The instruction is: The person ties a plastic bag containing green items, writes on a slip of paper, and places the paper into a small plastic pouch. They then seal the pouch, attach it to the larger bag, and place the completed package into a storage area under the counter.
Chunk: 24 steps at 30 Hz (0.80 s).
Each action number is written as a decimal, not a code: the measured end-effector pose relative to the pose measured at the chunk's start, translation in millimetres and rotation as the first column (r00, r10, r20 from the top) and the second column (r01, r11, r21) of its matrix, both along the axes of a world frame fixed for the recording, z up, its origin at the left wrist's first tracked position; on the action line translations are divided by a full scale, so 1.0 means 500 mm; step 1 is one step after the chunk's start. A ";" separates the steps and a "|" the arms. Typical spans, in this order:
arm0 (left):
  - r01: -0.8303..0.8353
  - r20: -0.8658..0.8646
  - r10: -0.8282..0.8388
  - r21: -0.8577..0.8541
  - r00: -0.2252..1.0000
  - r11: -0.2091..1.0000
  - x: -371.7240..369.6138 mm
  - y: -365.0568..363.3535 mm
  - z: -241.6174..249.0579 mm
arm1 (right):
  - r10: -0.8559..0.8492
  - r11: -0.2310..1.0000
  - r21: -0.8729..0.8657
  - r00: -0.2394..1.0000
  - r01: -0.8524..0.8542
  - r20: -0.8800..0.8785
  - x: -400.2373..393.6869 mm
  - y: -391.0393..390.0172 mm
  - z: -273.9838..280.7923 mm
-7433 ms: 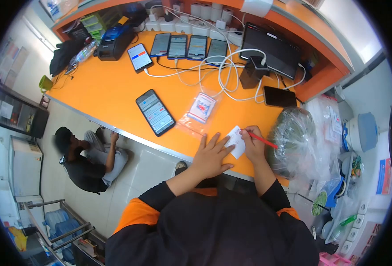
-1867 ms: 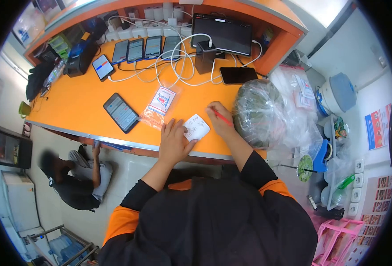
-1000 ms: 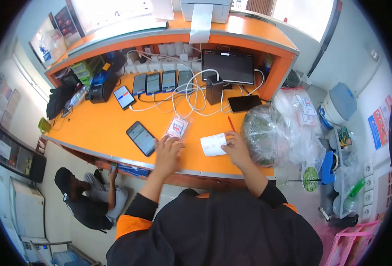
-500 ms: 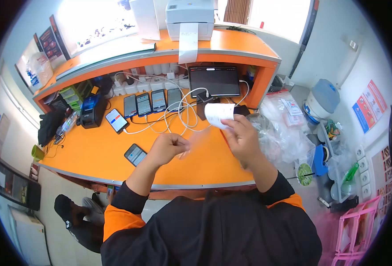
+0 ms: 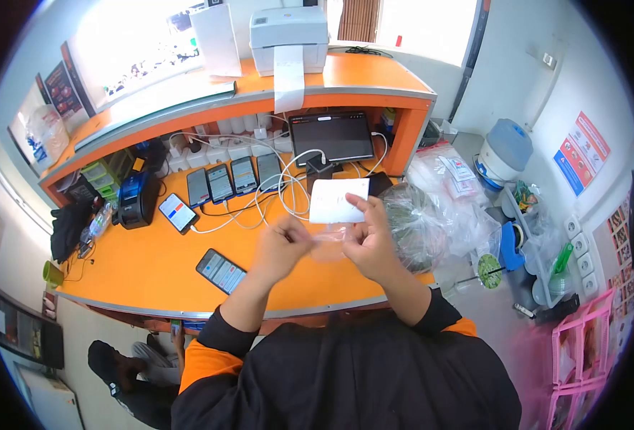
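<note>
Above the orange desk (image 5: 152, 269), both hands hold a small clear plastic piece (image 5: 331, 235), blurred between them. My left hand (image 5: 281, 247) pinches its left end, fingers closed. My right hand (image 5: 371, 240) grips the other end, with a white paper slip (image 5: 335, 201) also held by its fingers. Below and left of my left hand lies a phone (image 5: 221, 271) with its screen lit. Another lit phone (image 5: 178, 213) is farther left with a white cable. Several phones stand in a row behind the cables, beside a dark tablet (image 5: 331, 136).
A white printer (image 5: 289, 41) stands on the upper shelf. Plastic bags (image 5: 431, 222) are piled at the right, beside a blue tape dispenser (image 5: 513, 247) and a pink rack (image 5: 582, 344). A person in dark clothes (image 5: 141, 390) is low at the left.
My hands have come closer together, and the clear plastic is now held between them. The white slip has turned flatter towards the camera. The camera view has shifted slightly.
</note>
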<state>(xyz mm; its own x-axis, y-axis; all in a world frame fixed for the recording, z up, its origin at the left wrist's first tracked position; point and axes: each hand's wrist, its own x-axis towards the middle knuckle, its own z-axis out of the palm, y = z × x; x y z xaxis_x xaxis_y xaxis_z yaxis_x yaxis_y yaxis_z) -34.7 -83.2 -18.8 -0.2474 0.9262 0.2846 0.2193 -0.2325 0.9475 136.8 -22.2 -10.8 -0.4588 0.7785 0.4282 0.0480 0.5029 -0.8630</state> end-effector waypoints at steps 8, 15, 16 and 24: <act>0.424 -0.279 -0.331 0.425 0.902 0.800 -0.025 -0.010 0.022 | 0.233 0.869 -0.382 0.941 -0.314 -0.244 -0.011 -0.023 0.042; 0.424 -0.594 -0.136 0.377 0.793 0.823 0.012 0.003 0.001 | 0.167 0.815 -0.489 0.934 -0.312 -0.317 -0.025 -0.025 0.042; 0.406 -0.623 -0.069 0.417 0.779 0.813 0.018 0.008 -0.001 | 0.165 0.834 -0.465 0.939 -0.296 -0.302 -0.026 -0.023 0.038; 0.614 0.527 -0.668 0.309 0.526 0.727 0.025 0.030 -0.047 | -0.084 0.950 0.295 0.993 0.104 -0.081 0.028 0.025 0.074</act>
<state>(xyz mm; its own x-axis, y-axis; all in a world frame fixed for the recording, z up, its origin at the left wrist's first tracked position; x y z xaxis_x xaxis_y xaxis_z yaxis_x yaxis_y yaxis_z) -22.1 -68.4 -42.1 0.2705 0.8842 0.3809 -0.5856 -0.1629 0.7941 151.1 -9.7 26.1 -0.3519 0.6490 0.6746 0.0548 0.7337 -0.6773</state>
